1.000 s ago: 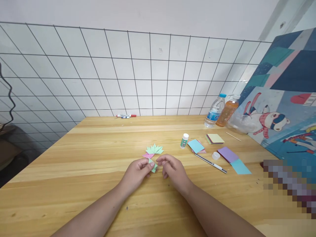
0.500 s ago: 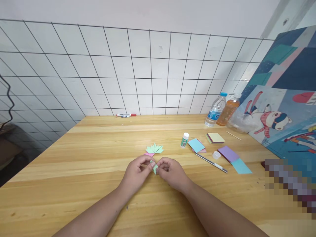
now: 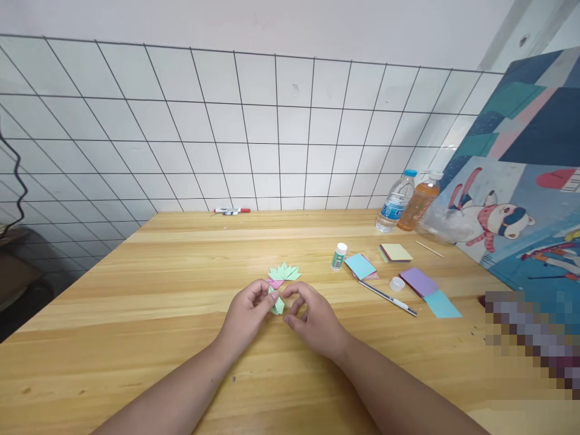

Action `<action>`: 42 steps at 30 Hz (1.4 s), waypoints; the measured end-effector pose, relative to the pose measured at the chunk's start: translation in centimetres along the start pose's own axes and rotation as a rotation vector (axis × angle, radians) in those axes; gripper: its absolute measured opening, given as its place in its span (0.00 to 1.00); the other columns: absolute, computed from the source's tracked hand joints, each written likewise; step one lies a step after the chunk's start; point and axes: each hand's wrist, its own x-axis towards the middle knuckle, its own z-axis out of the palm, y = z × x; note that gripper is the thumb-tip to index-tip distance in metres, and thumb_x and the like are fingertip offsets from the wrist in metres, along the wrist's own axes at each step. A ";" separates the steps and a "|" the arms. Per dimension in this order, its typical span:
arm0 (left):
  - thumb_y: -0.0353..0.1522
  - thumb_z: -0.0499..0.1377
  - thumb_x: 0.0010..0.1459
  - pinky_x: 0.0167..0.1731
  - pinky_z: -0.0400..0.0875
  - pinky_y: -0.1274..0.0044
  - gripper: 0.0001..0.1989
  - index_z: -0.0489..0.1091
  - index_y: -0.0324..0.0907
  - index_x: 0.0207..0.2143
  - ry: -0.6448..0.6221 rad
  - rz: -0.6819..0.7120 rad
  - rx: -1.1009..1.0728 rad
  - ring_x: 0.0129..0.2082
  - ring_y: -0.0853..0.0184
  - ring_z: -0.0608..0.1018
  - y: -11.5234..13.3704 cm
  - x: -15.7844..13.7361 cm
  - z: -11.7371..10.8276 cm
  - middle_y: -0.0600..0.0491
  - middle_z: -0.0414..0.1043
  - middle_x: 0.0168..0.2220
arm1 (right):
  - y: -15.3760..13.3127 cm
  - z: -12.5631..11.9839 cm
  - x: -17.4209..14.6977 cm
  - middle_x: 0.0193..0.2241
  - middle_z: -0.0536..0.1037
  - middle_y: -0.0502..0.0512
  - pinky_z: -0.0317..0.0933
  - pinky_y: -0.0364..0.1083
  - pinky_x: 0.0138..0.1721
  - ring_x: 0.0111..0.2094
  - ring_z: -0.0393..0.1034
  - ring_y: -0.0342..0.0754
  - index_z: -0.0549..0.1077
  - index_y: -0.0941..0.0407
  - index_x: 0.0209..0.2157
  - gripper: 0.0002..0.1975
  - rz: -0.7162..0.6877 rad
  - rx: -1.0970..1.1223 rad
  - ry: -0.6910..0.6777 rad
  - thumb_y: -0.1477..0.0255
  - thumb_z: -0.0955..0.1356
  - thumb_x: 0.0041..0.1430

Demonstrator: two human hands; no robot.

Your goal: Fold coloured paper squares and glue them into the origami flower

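Between finger and thumb, my left hand (image 3: 248, 308) pinches a small folded piece of light green paper (image 3: 278, 306). My right hand (image 3: 316, 318) is just to the right of it, thumb and forefinger apart, with nothing visible between them. Just beyond my hands lies a light green folded paper fan shape (image 3: 284, 272) with several points. A pink folded paper (image 3: 275, 283) shows under its near edge, partly covered by my left fingers.
To the right are a glue stick (image 3: 339, 257), blue paper squares (image 3: 360, 266), a utility knife (image 3: 388, 297), a clear cap (image 3: 397, 284), purple paper (image 3: 419, 283) and a pale yellow stack (image 3: 396, 252). Two bottles (image 3: 396, 202) stand by the wall; markers (image 3: 232, 211) lie at the back.
My right thumb and forefinger have let go of the green paper and opened. The paper has shifted slightly left in my left hand and been turned, showing a wider face.
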 end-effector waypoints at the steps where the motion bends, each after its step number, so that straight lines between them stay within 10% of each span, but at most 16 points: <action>1: 0.41 0.59 0.52 0.23 0.63 0.81 0.14 0.62 0.41 0.24 -0.013 -0.014 -0.021 0.23 0.72 0.66 0.0 0.1 0.0 0.59 0.61 0.22 | 0.1 0.1 0.1 0.39 0.71 0.50 0.63 0.41 0.29 0.29 0.67 0.40 0.68 0.52 0.38 0.14 -0.004 -0.023 0.011 0.79 0.66 0.48; 10: 0.43 0.57 0.54 0.24 0.66 0.80 0.15 0.64 0.40 0.26 -0.143 -0.047 -0.055 0.24 0.71 0.66 -0.4 0.0 -0.2 0.57 0.62 0.23 | -0.3 -0.2 0.4 0.37 0.73 0.50 0.62 0.40 0.31 0.31 0.67 0.41 0.74 0.52 0.32 0.09 -0.117 -0.079 0.062 0.79 0.66 0.51; 16: 0.38 0.62 0.49 0.28 0.64 0.79 0.12 0.69 0.38 0.31 -0.275 0.009 0.077 0.28 0.69 0.70 -0.3 -0.1 -0.1 0.54 0.69 0.28 | 0.0 -0.3 0.7 0.31 0.73 0.50 0.58 0.39 0.27 0.26 0.64 0.40 0.71 0.56 0.26 0.03 0.092 0.085 0.132 0.77 0.68 0.47; 32: 0.41 0.59 0.52 0.26 0.64 0.79 0.14 0.71 0.38 0.33 -0.251 -0.048 0.051 0.28 0.67 0.72 -0.4 0.0 0.2 0.53 0.72 0.28 | 0.0 0.0 1.0 0.18 0.70 0.46 0.55 0.39 0.20 0.18 0.62 0.40 0.69 0.56 0.27 0.04 0.300 0.270 0.122 0.70 0.67 0.49; 42: 0.40 0.58 0.54 0.22 0.60 0.81 0.13 0.71 0.38 0.29 -0.194 0.009 0.027 0.21 0.72 0.66 -1.1 0.2 0.5 0.56 0.67 0.22 | -0.1 0.7 1.1 0.30 0.74 0.50 0.58 0.39 0.22 0.23 0.66 0.40 0.71 0.56 0.36 0.11 0.298 0.340 0.187 0.72 0.67 0.48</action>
